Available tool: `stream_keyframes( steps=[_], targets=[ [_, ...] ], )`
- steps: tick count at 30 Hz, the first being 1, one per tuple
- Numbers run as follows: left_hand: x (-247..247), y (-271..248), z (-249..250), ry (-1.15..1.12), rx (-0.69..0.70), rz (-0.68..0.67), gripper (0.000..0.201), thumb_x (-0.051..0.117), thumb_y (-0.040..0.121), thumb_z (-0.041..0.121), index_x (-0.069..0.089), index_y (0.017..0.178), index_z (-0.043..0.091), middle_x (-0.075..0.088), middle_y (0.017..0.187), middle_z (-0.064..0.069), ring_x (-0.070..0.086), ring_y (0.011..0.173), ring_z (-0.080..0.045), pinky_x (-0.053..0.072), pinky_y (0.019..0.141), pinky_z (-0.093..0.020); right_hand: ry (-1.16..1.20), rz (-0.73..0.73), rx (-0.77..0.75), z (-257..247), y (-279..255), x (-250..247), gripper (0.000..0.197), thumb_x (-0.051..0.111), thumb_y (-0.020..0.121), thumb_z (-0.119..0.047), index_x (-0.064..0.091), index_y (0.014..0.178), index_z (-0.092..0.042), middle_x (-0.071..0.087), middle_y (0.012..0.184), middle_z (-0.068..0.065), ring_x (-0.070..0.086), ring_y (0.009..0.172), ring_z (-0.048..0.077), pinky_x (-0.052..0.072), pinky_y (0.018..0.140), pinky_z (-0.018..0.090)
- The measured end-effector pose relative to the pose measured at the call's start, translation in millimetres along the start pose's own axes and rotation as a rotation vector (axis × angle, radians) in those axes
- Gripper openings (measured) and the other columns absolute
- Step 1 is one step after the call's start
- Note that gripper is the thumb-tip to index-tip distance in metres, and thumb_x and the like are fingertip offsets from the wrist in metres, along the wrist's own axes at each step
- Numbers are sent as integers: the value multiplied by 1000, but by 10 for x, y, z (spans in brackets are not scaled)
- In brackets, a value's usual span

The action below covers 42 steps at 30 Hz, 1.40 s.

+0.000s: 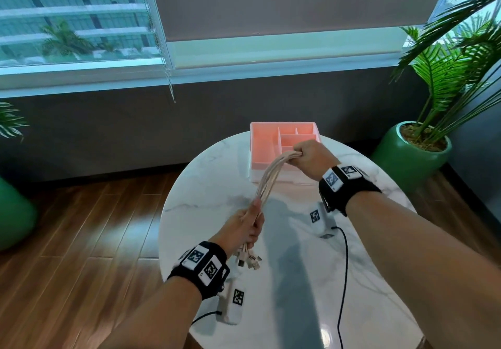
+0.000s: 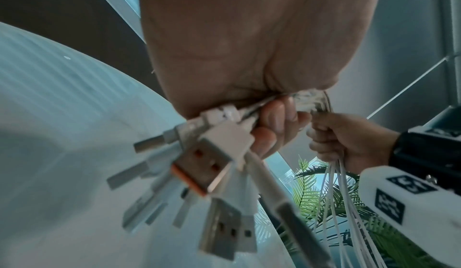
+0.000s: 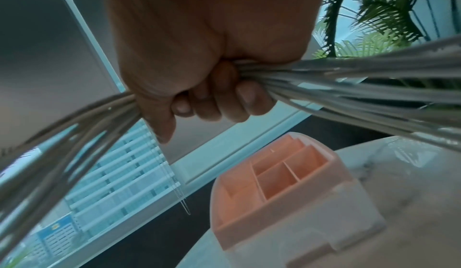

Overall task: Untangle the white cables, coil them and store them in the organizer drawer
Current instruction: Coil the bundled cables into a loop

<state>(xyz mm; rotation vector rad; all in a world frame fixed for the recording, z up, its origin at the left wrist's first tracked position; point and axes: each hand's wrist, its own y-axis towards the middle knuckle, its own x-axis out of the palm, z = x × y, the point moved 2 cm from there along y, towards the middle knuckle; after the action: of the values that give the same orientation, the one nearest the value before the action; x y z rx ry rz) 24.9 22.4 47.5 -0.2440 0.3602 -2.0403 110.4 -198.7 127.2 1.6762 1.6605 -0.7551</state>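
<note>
A bundle of several white cables (image 1: 271, 175) stretches taut between my two hands above the round marble table (image 1: 206, 191). My left hand (image 1: 248, 226) grips the bundle near its plug ends. The USB plugs (image 2: 207, 175) fan out below that fist. My right hand (image 1: 309, 158) grips the far part of the bundle (image 3: 349, 83) in a closed fist, raised over the pink organizer (image 1: 273, 142). More cable hangs loose past the right fist (image 3: 62, 134). The organizer (image 3: 269, 185) has open compartments on top and a pale drawer front below.
Two small white tagged devices (image 1: 318, 218) (image 1: 233, 305) hang under my wrists, trailing a black cord (image 1: 344, 262) over the table. A potted palm (image 1: 423, 142) stands at the right. A window with a bead chain (image 1: 170, 77) runs behind. Wooden floor lies to the left.
</note>
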Motion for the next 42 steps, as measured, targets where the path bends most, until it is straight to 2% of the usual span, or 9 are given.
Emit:
stream_keyframes(
  steps=[8,12,15,18,22,25,28,35,42],
  targets=[
    [-127,68,95,-25,5,-31,48,64,87,49,56,103,4,69,83,-13,66,65,-31,53,62,-39,-78,-24,-31,-139,-1,71,37,61,92,-35,65,68,-6,63,64,12,59,62,30,48,60,41],
    [-285,95,235,2,86,23,33,62,99,33,57,82,5,66,71,-17,63,56,-31,52,57,-37,-90,-19,-40,-123,37,25,42,59,94,-37,62,67,-5,57,58,8,48,54,21,39,54,33],
    [-266,105,306,-32,65,-18,48,53,104,21,52,58,8,67,71,-19,59,54,-29,53,61,-37,-100,-21,-11,-73,30,19,45,58,95,-38,59,63,-7,52,54,4,46,52,20,35,53,32],
    [-221,102,313,-40,29,-89,48,53,102,13,60,56,1,71,80,-22,61,60,-28,57,69,-40,-109,-34,2,-22,2,45,46,56,96,-42,61,65,-8,54,55,4,48,53,20,37,54,32],
    [-163,106,289,11,0,-74,21,57,99,16,69,92,0,64,69,-17,52,49,-24,47,54,-34,-110,-36,-18,-15,-2,36,47,57,96,-44,62,66,-8,53,54,3,47,52,20,37,53,32],
    [-118,105,318,-48,-8,-18,35,55,104,36,48,74,17,34,54,0,25,43,-13,22,40,-20,-101,-19,-21,-1,-16,-1,46,58,95,-46,62,62,-13,56,55,5,47,51,19,37,53,30],
    [-142,100,387,-126,71,31,47,51,102,48,32,65,26,19,59,2,15,47,-12,14,40,-21,-59,-38,45,50,-73,42,46,62,93,-47,56,56,-21,51,51,-3,45,48,15,34,51,27],
    [-313,190,625,-246,229,258,48,51,105,41,33,63,26,23,56,4,17,46,-11,13,42,-23,55,-242,349,447,-602,720,41,60,94,-47,53,68,-16,58,60,2,59,54,20,42,53,26],
    [-353,227,547,-232,218,406,50,52,104,44,32,61,26,27,54,5,20,45,-12,16,43,-23,44,-280,520,651,-942,1029,49,54,95,-56,48,63,-19,52,61,1,51,57,21,36,56,30]
  ],
)
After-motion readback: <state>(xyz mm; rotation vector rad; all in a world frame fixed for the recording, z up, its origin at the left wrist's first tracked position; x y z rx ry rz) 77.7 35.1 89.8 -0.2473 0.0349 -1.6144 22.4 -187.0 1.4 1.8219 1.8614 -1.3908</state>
